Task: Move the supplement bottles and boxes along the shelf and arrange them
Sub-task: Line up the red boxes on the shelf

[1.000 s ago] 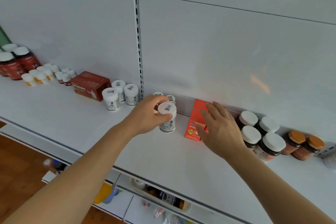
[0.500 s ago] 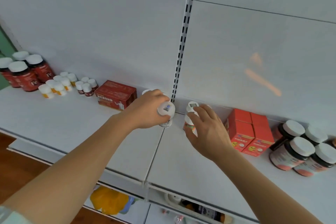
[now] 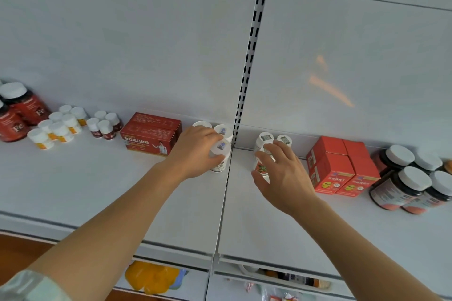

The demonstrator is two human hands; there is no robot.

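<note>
Partly hidden, a white bottle [image 3: 261,168] sits behind the right hand [image 3: 283,173]

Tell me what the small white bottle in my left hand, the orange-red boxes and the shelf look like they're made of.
The small white bottle in the left hand looks like matte white plastic, with a printed label. The orange-red boxes look like printed cardboard: sharp folded edges, flat faces. The shelf seems painted metal, smooth and faintly glossy with a panel seam, though laminate is possible.
</note>
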